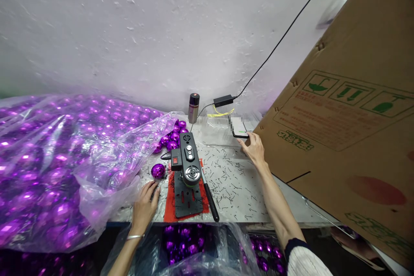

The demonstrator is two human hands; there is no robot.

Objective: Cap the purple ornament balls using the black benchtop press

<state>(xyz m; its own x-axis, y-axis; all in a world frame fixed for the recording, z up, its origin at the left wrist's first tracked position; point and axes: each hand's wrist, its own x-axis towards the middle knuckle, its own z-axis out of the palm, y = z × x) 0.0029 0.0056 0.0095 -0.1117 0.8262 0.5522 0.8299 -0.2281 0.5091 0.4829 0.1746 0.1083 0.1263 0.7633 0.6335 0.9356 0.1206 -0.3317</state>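
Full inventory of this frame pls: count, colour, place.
table: one, white, strewn with black bits
wall: one, whitish, behind table
mat: one, red, table centre
machine: one, black, on mat
lever: one, black, right of machine
bauble: one, purple, left of machine
loose baubles: several, purple, behind machine
big bag: one, clear with purple contents, table left
can: one, grey, by wall
adapter: one, black, by wall
phone: one, lit screen, right of centre
box: one, brown cardboard, right
lower bag: one, clear with purple contents, below table
left hand: open, flat on table near bauble
right hand: open, fingertips at phone
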